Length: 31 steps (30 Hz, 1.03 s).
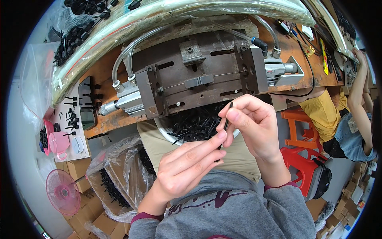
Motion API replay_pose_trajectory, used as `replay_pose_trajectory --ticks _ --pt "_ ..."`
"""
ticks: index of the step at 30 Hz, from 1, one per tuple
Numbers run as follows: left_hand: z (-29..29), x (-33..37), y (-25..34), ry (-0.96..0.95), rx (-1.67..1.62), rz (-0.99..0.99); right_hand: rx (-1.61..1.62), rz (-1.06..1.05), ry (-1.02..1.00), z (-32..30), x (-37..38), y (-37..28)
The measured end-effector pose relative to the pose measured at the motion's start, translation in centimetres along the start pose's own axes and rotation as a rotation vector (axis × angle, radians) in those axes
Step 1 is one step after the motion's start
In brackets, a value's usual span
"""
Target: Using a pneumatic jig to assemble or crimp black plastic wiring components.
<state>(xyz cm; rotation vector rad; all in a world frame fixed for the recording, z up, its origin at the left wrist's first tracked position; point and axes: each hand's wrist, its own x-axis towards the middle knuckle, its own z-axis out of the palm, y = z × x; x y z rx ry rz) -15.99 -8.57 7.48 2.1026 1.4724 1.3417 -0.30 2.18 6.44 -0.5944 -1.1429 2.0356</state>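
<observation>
Above my lap, my right hand (254, 125) pinches a thin black rod-like part (227, 126) between thumb and fingers. My left hand (190, 165) closes on the lower end of what looks like the same part, its fingers hiding much of it. The part stands tilted, its upper tip showing past my right fingertips. Just beyond my hands, many similar black parts (195, 123) lie heaped in a white-rimmed container (163, 130) on my lap. Past that sits a brown metal fixture (175, 95) with a small grey block (199, 81) at its middle.
Silver pneumatic cylinders (133, 102) with clear hoses flank the fixture on the wooden bench. At left are a phone (86, 101), a pink cup (59, 142), a pink fan (63, 191) and a plastic-lined box (115, 179). Red stools (296, 167) and another person (354, 127) are at right.
</observation>
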Motion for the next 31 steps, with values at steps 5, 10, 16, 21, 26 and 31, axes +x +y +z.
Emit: replay_pose_trajectory --ticks 5,10,16,21,26,31 --pt "0.0 0.0 -0.1 0.017 0.023 0.018 0.009 0.064 -0.035 -0.1 -0.1 0.1" --pt "0.1 -0.1 -0.5 0.024 0.042 0.043 0.007 0.076 -0.021 0.1 -0.3 0.3" --pt "0.2 0.0 -0.5 0.046 0.003 0.044 0.031 0.076 -0.06 -0.2 -0.3 0.1" --pt "0.3 -0.2 -0.5 0.047 -0.004 0.024 0.142 0.094 -0.018 -0.1 0.1 -0.2" --pt "0.3 -0.4 -0.8 0.042 -0.018 0.056 0.021 0.006 -0.003 -0.1 -0.3 0.5" --pt "0.3 -1.4 -0.9 0.099 -0.137 0.033 -0.055 -0.042 0.044 -0.2 -0.5 1.5"
